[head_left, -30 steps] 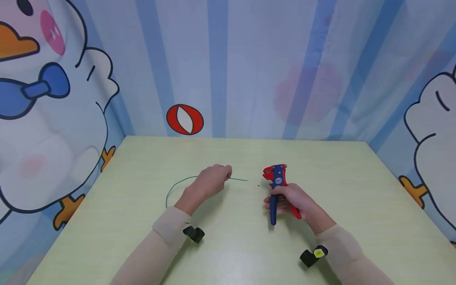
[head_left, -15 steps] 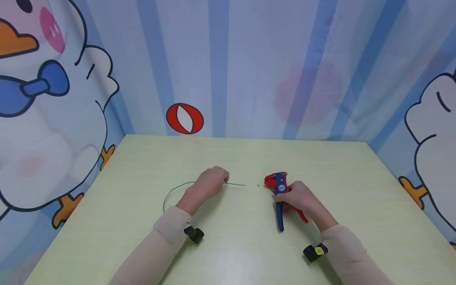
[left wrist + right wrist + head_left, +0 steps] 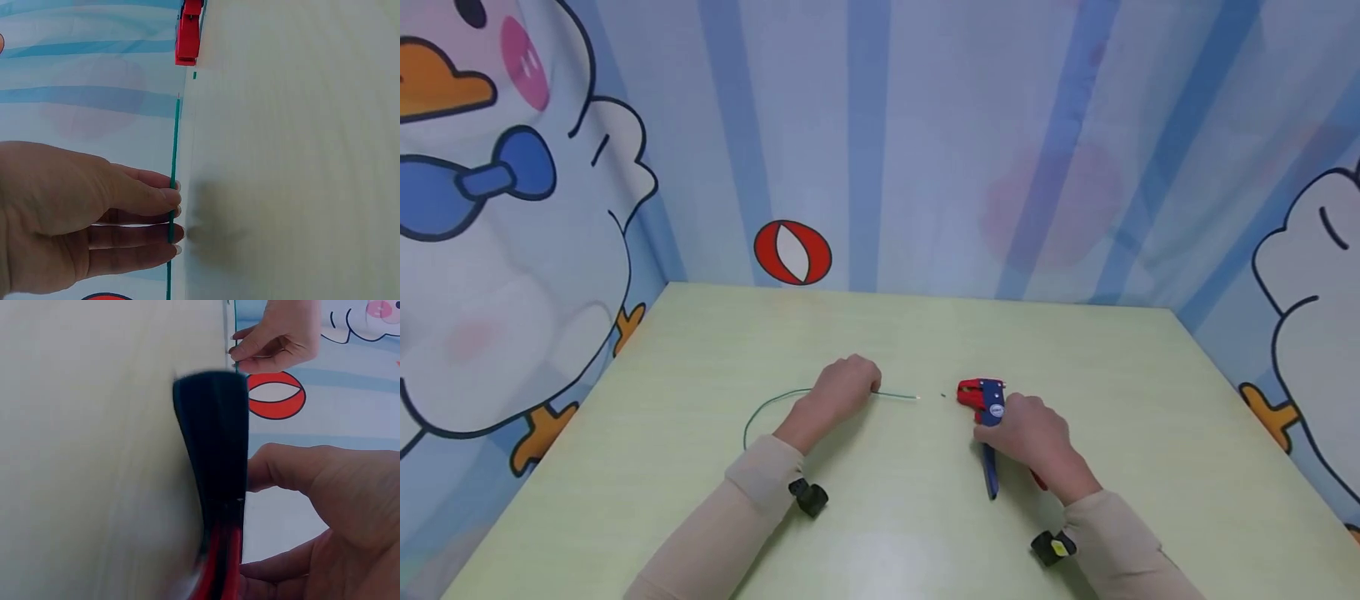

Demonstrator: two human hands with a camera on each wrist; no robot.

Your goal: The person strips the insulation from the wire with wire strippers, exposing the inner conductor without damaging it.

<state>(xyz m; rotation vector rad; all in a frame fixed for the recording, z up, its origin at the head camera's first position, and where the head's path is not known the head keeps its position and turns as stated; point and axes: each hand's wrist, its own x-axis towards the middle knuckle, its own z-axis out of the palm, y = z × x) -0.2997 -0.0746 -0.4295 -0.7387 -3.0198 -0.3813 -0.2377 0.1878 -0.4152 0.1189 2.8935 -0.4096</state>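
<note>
My left hand [image 3: 838, 390] pinches a thin green wire [image 3: 895, 396] between thumb and fingers. The wire's short end points right and has a pale bare tip; its other side bows out to the left, partly behind the wrist. In the left wrist view the wire [image 3: 175, 140] runs straight past the fingertips. My right hand [image 3: 1033, 433] grips a red and blue wire stripper [image 3: 992, 400], its red jaws facing left toward the wire. The blue handle [image 3: 215, 431] fills the middle of the right wrist view. Between wire and tool lies a tiny cut-off bit of insulation [image 3: 943, 395].
Both hands work over a pale wood-grain table [image 3: 880, 517]. A striped blue curtain [image 3: 925, 150] with printed cartoon figures stands behind and at both sides. Small black cameras [image 3: 808, 497] sit on the wrists.
The right hand has moved down and toward me with the wire stripper, its back now turned more upward over the handles. The left hand has lowered slightly, still pinching the wire.
</note>
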